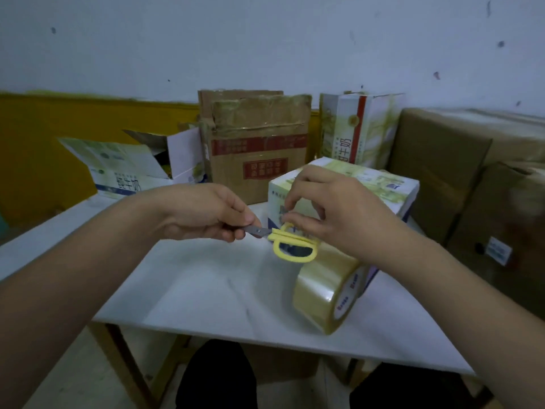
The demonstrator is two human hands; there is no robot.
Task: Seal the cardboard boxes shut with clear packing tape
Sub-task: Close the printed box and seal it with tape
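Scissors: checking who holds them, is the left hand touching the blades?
Touching. The head view shows the left hand pinching the scissors by the blade end.

L hand [203,212] fingers curled, pinching; R hand [330,211] fingers bent down, pinching; both forearms raised.

boxes [256,149] behind, tabletop [191,284] free

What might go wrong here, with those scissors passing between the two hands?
The left hand pinches the scissors by the metal blades, so a tug from the right hand at the yellow handles may nick a finger. The tape roll stands on edge near the table's front edge and might roll off.
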